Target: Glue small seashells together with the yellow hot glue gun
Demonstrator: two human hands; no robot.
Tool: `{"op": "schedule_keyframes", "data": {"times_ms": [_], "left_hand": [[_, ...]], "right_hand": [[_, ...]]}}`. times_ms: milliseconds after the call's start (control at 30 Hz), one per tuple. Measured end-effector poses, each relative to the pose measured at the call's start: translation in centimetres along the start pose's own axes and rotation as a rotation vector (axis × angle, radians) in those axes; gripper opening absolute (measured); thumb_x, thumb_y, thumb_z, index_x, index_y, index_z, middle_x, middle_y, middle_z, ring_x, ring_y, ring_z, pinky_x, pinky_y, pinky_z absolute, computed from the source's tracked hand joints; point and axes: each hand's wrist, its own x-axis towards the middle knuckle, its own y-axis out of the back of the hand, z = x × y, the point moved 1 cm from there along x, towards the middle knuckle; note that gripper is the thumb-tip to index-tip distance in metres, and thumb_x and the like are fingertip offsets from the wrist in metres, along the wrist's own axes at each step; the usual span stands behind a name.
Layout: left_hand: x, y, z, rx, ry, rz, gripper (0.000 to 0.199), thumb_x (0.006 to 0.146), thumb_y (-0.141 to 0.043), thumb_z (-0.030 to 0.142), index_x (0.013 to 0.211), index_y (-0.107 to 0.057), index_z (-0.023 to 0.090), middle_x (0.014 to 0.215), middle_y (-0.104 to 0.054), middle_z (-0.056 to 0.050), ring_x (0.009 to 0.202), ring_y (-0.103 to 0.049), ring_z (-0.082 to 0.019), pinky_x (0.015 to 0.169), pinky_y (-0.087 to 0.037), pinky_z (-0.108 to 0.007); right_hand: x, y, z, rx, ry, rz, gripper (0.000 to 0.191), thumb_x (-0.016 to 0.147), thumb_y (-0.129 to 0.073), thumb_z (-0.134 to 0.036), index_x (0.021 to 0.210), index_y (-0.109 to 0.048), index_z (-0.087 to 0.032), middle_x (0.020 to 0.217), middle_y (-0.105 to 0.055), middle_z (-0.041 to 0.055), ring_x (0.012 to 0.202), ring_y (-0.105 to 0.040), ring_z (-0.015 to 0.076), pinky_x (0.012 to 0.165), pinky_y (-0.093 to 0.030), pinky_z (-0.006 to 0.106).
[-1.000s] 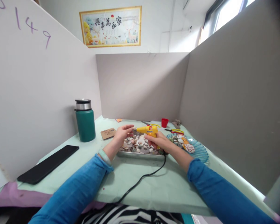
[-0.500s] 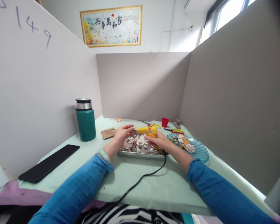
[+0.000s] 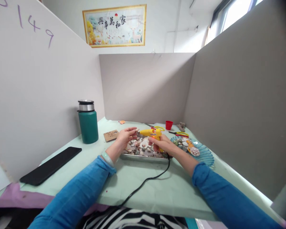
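My right hand [image 3: 164, 144] is wrapped around the grip of a yellow hot glue gun [image 3: 149, 132], whose nozzle points left. A small orange-red light glows on the gun's body. Between the fingertips of my left hand [image 3: 124, 138] is a small pale seashell [image 3: 137, 130], right at the nozzle; whether the two touch I cannot tell. Both hands are over a metal tray [image 3: 143, 158] filled with many mixed seashells [image 3: 143, 144]. From the gun's handle a black cord [image 3: 146, 180] runs down over the table's front edge.
To the right lies a blue scalloped plate [image 3: 206, 153] of larger shells. Behind are scissors [image 3: 181, 134], a second pair [image 3: 158, 128] and a red cup [image 3: 169, 125]. On the left are a brown card [image 3: 111, 135], a green bottle [image 3: 88, 127] and a black flat case [image 3: 51, 166]. Partitions enclose the table.
The orange-red light on the glue gun now shows plainly. Both hands, the shell and the gun stay almost where they were; the whole view has shifted slightly.
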Motion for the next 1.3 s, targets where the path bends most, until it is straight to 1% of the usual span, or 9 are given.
{"op": "schedule_keyframes", "data": {"times_ms": [167, 333, 467, 700, 867, 1067, 1233, 1300], "left_hand": [[-0.2, -0.2, 0.2, 0.047, -0.023, 0.022, 0.024, 0.067, -0.071, 0.012, 0.091, -0.068, 0.011, 0.09, -0.067, -0.01, 0.071, -0.063, -0.014, 0.072, -0.051, -0.03], [-0.4, -0.4, 0.3, 0.138, -0.092, 0.027, 0.027, 0.064, -0.074, 0.018, 0.089, -0.069, 0.011, 0.091, -0.068, -0.01, 0.069, -0.062, -0.014, 0.069, -0.05, -0.03], [-0.3, -0.4, 0.3, 0.165, -0.119, 0.036, 0.031, 0.06, -0.077, 0.022, 0.088, -0.069, 0.011, 0.09, -0.067, -0.01, 0.066, -0.061, -0.013, 0.069, -0.049, -0.029], [-0.3, -0.4, 0.3, 0.166, -0.125, 0.049, 0.033, 0.061, -0.076, 0.024, 0.09, -0.068, 0.011, 0.085, -0.067, -0.008, 0.064, -0.059, -0.012, 0.067, -0.049, -0.028], [-0.2, -0.4, 0.3, 0.165, -0.133, 0.042, 0.033, 0.06, -0.077, 0.024, 0.088, -0.069, 0.011, 0.088, -0.068, -0.009, 0.065, -0.06, -0.012, 0.068, -0.048, -0.028], [-0.3, -0.4, 0.3, 0.155, -0.133, 0.049, 0.033, 0.059, -0.078, 0.025, 0.088, -0.069, 0.011, 0.082, -0.067, -0.008, 0.064, -0.059, -0.012, 0.067, -0.047, -0.028], [0.0, -0.3, 0.1, 0.16, -0.133, 0.032, 0.032, 0.059, -0.078, 0.024, 0.087, -0.069, 0.012, 0.086, -0.068, -0.008, 0.065, -0.06, -0.013, 0.069, -0.047, -0.029], [0.0, -0.3, 0.1, 0.153, -0.133, 0.032, 0.032, 0.059, -0.078, 0.024, 0.087, -0.069, 0.012, 0.085, -0.068, -0.008, 0.064, -0.06, -0.013, 0.069, -0.048, -0.029]], "right_hand": [[0.1, 0.1, 0.4, -0.033, 0.026, 0.008, 0.036, 0.079, -0.06, -0.049, 0.066, -0.057, -0.016, 0.039, -0.049, -0.0029, 0.036, -0.042, 0.0079, 0.037, -0.034, 0.019], [-0.2, 0.1, -0.1, -0.066, 0.044, 0.011, 0.036, 0.079, -0.06, -0.048, 0.062, -0.056, -0.016, 0.037, -0.046, -0.0035, 0.036, -0.04, 0.0084, 0.04, -0.035, 0.021], [-0.3, 0.1, -0.4, -0.087, 0.047, 0.029, 0.036, 0.079, -0.059, -0.048, 0.061, -0.056, -0.017, 0.036, -0.045, -0.0037, 0.036, -0.04, 0.0088, 0.041, -0.036, 0.022], [-0.3, 0.0, -0.4, -0.093, 0.06, 0.023, 0.035, 0.079, -0.06, -0.047, 0.061, -0.054, -0.017, 0.035, -0.044, -0.0049, 0.035, -0.038, 0.0082, 0.04, -0.034, 0.021], [-0.1, 0.0, -0.1, -0.082, 0.057, 0.034, 0.037, 0.078, -0.06, -0.049, 0.06, -0.053, -0.018, 0.035, -0.043, -0.0052, 0.034, -0.038, 0.0083, 0.038, -0.034, 0.022], [-0.2, -0.1, -0.5, -0.085, 0.065, 0.038, 0.036, 0.077, -0.062, -0.047, 0.059, -0.051, -0.018, 0.035, -0.042, -0.0055, 0.034, -0.038, 0.0083, 0.037, -0.032, 0.022], [-0.3, -0.1, -0.6, -0.072, 0.068, 0.038, 0.036, 0.077, -0.062, -0.048, 0.059, -0.05, -0.018, 0.036, -0.042, -0.0054, 0.034, -0.038, 0.0081, 0.037, -0.032, 0.022], [-0.3, -0.1, -0.6, -0.07, 0.07, 0.036, 0.034, 0.076, -0.063, -0.047, 0.06, -0.051, -0.018, 0.037, -0.042, -0.0056, 0.034, -0.038, 0.0082, 0.037, -0.032, 0.021]]}}
